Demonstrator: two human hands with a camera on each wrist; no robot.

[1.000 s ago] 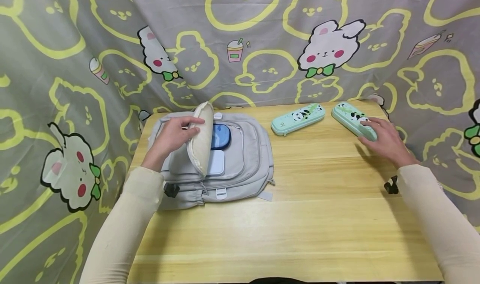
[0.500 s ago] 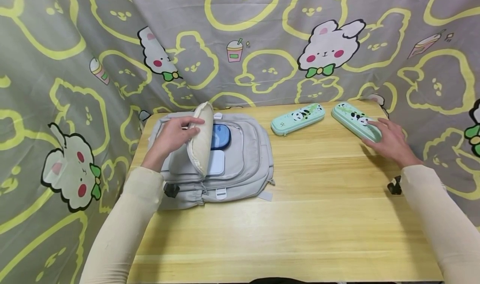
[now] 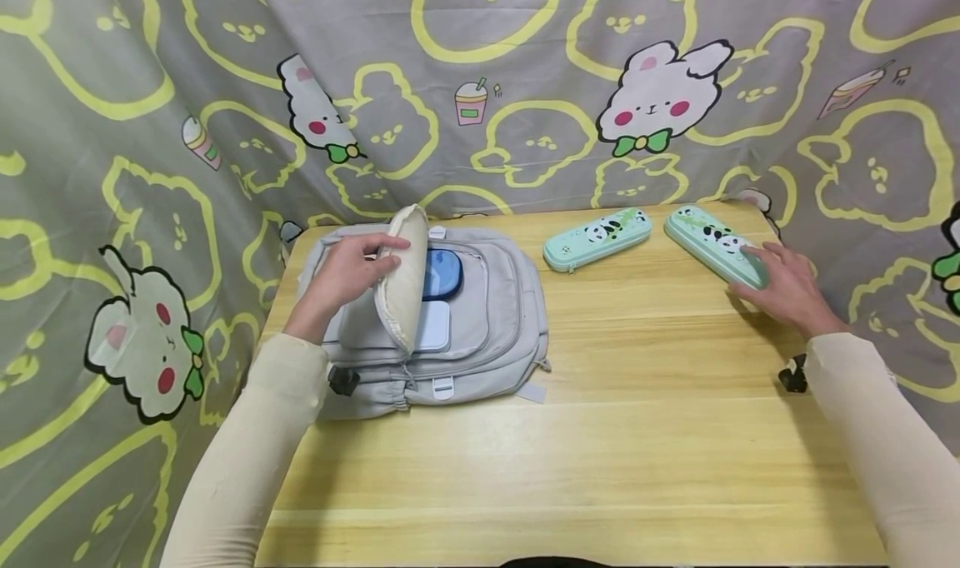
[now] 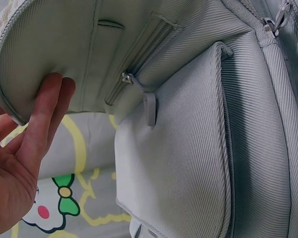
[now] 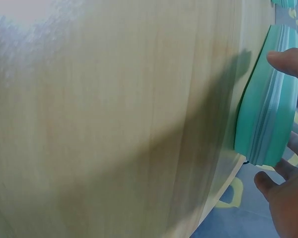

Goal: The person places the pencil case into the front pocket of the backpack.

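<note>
A light grey backpack (image 3: 498, 297) lies on the left of the table in the head view. My left hand (image 3: 348, 272) pinches the lifted flap (image 3: 405, 289) of its front pocket; in the left wrist view two fingers (image 4: 47, 109) press one face of it. Beside the flap, a blue case (image 3: 442, 275) and a pale white-blue box (image 3: 433, 326) sit partly hidden. At the far right, my right hand (image 3: 787, 289) holds the near end of a mint-green panda pencil case (image 3: 708, 239), thumb on its zipped side (image 5: 275, 99). The other fingers are partly hidden behind it.
A second mint panda pencil case (image 3: 597, 239) lies to the left of the held one, near the back edge. The wooden table (image 3: 600, 451) extends in front. Patterned curtains (image 3: 525, 93) hang behind and at both sides.
The near end of the right pencil case has shifted slightly right and toward me, with my right hand moving along. My left hand and the flap have stayed in place.
</note>
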